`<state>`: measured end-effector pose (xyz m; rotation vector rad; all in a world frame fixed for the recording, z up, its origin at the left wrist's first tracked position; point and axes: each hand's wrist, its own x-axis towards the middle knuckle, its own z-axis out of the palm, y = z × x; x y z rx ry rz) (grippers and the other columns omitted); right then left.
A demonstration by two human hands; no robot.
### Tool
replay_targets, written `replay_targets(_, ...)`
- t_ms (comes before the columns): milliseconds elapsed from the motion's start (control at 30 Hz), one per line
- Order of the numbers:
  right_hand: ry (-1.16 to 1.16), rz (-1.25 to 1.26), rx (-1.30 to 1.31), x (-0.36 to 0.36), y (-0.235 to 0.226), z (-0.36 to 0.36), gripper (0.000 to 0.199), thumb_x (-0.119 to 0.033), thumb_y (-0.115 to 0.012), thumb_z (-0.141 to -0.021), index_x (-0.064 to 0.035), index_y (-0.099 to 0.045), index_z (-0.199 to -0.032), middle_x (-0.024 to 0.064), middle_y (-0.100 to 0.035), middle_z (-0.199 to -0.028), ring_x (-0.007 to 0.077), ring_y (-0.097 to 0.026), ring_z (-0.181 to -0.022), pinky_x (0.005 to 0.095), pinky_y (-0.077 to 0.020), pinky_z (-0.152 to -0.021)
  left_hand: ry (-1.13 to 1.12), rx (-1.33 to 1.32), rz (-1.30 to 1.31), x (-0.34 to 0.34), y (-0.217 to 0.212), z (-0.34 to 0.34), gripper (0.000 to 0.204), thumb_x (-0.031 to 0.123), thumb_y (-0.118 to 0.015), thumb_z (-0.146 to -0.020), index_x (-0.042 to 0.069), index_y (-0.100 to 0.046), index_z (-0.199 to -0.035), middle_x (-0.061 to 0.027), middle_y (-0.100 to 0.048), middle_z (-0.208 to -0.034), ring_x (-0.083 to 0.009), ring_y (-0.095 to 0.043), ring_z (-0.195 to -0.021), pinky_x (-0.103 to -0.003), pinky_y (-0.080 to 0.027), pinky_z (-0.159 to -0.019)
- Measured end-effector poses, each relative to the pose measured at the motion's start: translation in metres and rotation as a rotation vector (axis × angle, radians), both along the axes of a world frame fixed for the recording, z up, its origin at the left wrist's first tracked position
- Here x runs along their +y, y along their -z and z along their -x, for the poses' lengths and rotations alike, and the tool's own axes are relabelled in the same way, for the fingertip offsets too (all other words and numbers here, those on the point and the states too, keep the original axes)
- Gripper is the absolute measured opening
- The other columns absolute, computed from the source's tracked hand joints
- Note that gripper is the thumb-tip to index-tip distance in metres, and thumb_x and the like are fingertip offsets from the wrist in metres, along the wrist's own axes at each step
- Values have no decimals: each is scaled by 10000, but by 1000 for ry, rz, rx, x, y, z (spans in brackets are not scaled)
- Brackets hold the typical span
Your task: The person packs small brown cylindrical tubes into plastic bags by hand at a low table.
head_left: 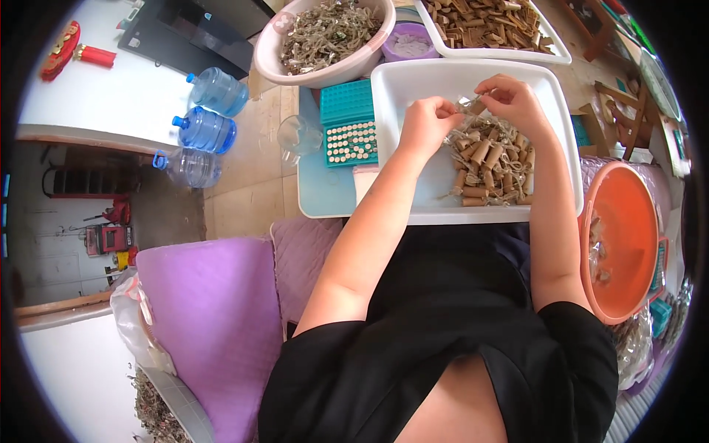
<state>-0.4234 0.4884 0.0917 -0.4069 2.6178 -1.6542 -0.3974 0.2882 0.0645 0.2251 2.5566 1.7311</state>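
Note:
My left hand (428,125) and my right hand (513,102) are raised over a white plastic tub (413,199), fingertips pinched and only a small gap apart. Between them is a small brown piece (475,107) with thin string and a bit of clear, shiny wrap, each hand pinching one side of it. Its exact form is partly hidden by the fingers. Below, in the tub's right half, lies a heap of small brown tubes (487,159) tangled with pale string and clear film.
Left of the tub, a teal case (351,144) holds rows of white round pieces beside a clear cup (299,136). Behind stand a pink basin (269,55) of stringy bundles, a purple bowl (410,43) and a white tray (509,53) of brown pieces. An orange basin (628,236) is at right.

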Motion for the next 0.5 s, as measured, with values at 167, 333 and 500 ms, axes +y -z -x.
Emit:
replay_targets(167,-96,-10,34,-5,-2,0,157,-72,-624,-774,-42,-666,-923,15,-649,-790,75,-589,-685,217,-473,-627,8,5,44,-2,2,2,158,96,-708,-745,-2,-669,-863,-93,-679,-747,-117,-618,-659,-245,-486,-627)
replay_targets(333,-69,89,-96,-3,-6,-1,148,-95,-628,-786,-36,-663,-917,19,-647,-752,68,-576,-652,209,-465,-608,95,-296,-538,2,6,4,309,58,-704,-730,-57,-632,-1008,-118,-675,-825,-138,-638,-722,-253,-507,-633)
replay_targets(500,-12,60,-123,-3,-5,0,143,-120,-637,-793,-33,-659,-905,9,-635,-714,61,-569,-610,208,-458,-567,76,-210,-484,-2,7,5,340,27,-717,-712,-71,-616,-1022,-113,-674,-840,-130,-636,-738,-238,-504,-646)
